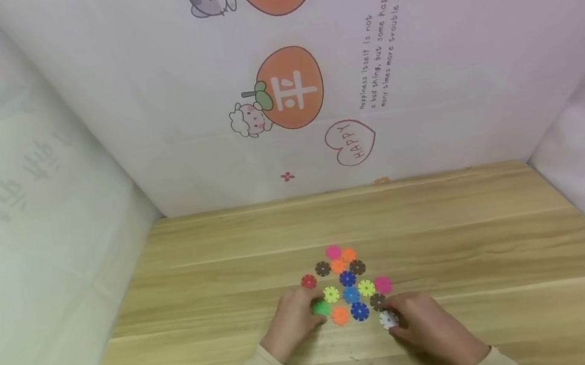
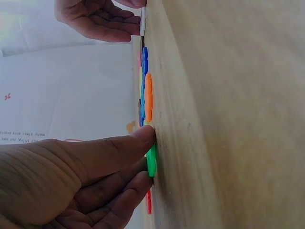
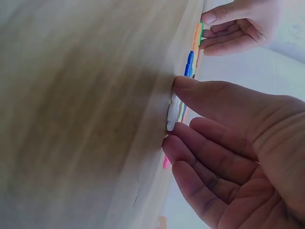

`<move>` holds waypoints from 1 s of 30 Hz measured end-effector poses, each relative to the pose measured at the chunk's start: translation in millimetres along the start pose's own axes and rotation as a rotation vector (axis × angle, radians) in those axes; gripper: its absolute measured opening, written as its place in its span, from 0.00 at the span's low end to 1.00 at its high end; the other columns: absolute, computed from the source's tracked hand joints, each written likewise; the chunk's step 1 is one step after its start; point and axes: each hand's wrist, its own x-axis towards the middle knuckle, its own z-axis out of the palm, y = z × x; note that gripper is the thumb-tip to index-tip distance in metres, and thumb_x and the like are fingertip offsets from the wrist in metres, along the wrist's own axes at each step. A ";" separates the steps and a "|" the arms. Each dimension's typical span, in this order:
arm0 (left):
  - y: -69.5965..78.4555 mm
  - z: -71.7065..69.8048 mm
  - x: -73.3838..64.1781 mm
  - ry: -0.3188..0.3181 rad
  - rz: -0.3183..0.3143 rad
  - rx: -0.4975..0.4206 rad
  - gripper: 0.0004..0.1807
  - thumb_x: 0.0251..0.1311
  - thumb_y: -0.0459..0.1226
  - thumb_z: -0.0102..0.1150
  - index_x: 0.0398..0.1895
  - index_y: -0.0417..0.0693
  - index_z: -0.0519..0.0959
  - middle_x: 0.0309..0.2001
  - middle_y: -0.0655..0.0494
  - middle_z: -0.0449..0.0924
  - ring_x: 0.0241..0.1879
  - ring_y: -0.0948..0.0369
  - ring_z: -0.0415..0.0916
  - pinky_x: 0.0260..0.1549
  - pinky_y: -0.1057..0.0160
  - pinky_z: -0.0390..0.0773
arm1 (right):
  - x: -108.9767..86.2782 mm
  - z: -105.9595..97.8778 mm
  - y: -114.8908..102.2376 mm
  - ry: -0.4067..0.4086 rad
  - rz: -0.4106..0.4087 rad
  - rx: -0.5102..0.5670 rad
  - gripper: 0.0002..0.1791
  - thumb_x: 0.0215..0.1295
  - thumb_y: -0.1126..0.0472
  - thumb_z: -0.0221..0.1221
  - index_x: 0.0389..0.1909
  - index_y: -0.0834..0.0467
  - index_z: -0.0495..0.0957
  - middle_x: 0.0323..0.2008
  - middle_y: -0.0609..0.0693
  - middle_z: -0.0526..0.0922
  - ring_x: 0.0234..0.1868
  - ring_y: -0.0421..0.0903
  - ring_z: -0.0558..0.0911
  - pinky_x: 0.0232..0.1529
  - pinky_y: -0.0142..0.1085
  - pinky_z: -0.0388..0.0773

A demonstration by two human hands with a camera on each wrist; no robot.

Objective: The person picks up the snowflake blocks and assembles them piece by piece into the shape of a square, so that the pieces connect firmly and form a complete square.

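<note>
Small notched plastic discs lie flat in a cluster on the table. My left hand (image 1: 291, 318) is at the cluster's left edge, pinching a green disc (image 1: 321, 308) by its rim between thumb and fingers; the left wrist view shows this green disc (image 2: 151, 161) edge-on against the wood. On the right, my right hand (image 1: 432, 325) grips a white disc (image 1: 388, 320) at the lower right corner. Thumb and fingertips sit at opposite ends of the white disc (image 3: 172, 112) in the right wrist view. A brown disc (image 1: 378, 302) lies just above it, near the right fingers.
Between the hands are an orange disc (image 1: 340, 315), a dark blue disc (image 1: 360, 311), a light blue disc (image 1: 351, 294) and two yellow ones. A red disc (image 1: 308, 281) lies above the left hand, a pink disc (image 1: 383, 284) above the right. Printed cloth walls surround the wooden table (image 1: 214, 259).
</note>
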 end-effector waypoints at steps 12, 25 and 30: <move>-3.1 -0.8 -3.9 -0.004 0.018 -0.052 0.15 0.38 0.33 0.79 0.33 0.46 0.86 0.32 0.57 0.84 0.32 0.66 0.75 0.35 0.69 0.77 | -1.5 1.8 -0.9 0.026 0.034 -0.009 0.17 0.45 0.65 0.74 0.38 0.59 0.84 0.37 0.50 0.84 0.37 0.44 0.82 0.38 0.36 0.83; -13.4 -8.3 -13.3 -0.054 -0.065 -0.379 0.09 0.52 0.31 0.70 0.38 0.44 0.86 0.37 0.57 0.84 0.34 0.68 0.78 0.36 0.72 0.79 | 0.4 -5.7 2.8 -0.052 -0.052 0.167 0.06 0.55 0.68 0.68 0.32 0.57 0.85 0.29 0.43 0.84 0.27 0.30 0.76 0.28 0.25 0.78; -16.7 -16.1 -17.1 -0.061 -0.162 -0.560 0.13 0.55 0.36 0.70 0.43 0.44 0.85 0.41 0.53 0.84 0.39 0.61 0.80 0.39 0.65 0.82 | 2.1 -7.0 -0.8 -0.028 -0.042 0.183 0.03 0.58 0.65 0.68 0.33 0.56 0.86 0.28 0.43 0.86 0.27 0.29 0.77 0.28 0.25 0.78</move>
